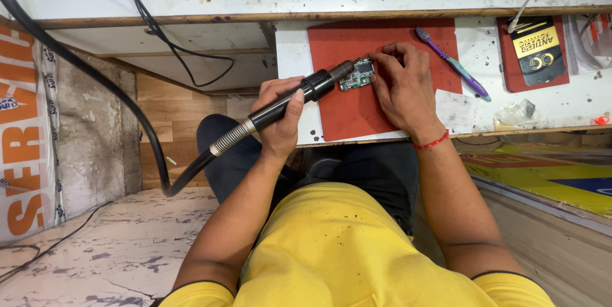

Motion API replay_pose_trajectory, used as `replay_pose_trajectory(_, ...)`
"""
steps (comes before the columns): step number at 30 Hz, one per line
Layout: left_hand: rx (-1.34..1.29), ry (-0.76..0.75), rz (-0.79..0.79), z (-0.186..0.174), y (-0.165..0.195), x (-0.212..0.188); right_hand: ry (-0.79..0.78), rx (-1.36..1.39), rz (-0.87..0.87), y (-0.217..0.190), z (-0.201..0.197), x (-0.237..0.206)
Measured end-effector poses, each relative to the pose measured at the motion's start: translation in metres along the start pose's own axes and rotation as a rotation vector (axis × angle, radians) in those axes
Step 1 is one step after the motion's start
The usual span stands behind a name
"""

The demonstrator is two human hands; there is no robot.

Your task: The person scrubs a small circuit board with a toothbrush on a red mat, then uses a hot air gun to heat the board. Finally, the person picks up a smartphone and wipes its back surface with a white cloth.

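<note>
Head view: left hand (pixel 278 112) around hot-air wand (pixel 299 98)

Left hand (pixel 280 116) aims a hot-air wand (pixel 299 98) at a circuit board (pixel 356 74) steadied by right hand (pixel 401 87).

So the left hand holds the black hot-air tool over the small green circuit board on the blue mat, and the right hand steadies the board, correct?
Not quite. The mat under the circuit board is red, not blue; the blue tray sits farther back. The head view shows it. The rest holds: the left hand holds the black hot-air tool and the right hand steadies the board.
</note>
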State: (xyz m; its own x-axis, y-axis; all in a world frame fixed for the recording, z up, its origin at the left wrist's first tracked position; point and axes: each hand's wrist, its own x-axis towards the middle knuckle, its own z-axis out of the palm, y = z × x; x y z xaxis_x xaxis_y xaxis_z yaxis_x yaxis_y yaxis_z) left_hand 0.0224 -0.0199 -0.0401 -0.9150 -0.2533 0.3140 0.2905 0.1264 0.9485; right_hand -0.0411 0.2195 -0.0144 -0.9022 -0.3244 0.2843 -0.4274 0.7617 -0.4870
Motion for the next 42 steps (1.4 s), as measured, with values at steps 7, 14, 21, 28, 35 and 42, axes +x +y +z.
replay_pose_trajectory(7, -0.044, 0.024, -0.019, 0.0001, -0.004, -0.0007, -0.01, -0.012, 0.011, 0.0001, 0.0, 0.0002)
replay_pose_trajectory(14, 0.005, -0.003, 0.037, 0.0003, -0.0035, -0.0006, -0.015, -0.008, 0.021, -0.0009, 0.0, 0.0004)
replay_pose_trajectory(21, -0.044, 0.038, -0.029, -0.0014, -0.0018, -0.0016, -0.005, -0.006, 0.002, 0.0005, 0.0005, 0.0001)
replay_pose_trajectory(28, -0.029, -0.006, 0.033, -0.0018, -0.0041, -0.0008, 0.004, -0.004, -0.005, -0.0001, 0.0005, -0.0003)
replay_pose_trajectory(35, -0.059, -0.008, 0.01, -0.0015, -0.0043, -0.0009, 0.005, -0.014, -0.005, -0.0018, -0.0007, 0.0)
replay_pose_trajectory(42, -0.034, -0.065, 0.045, -0.0036, -0.0004, 0.0014, -0.001, 0.002, 0.011, -0.0017, -0.0002, 0.0001)
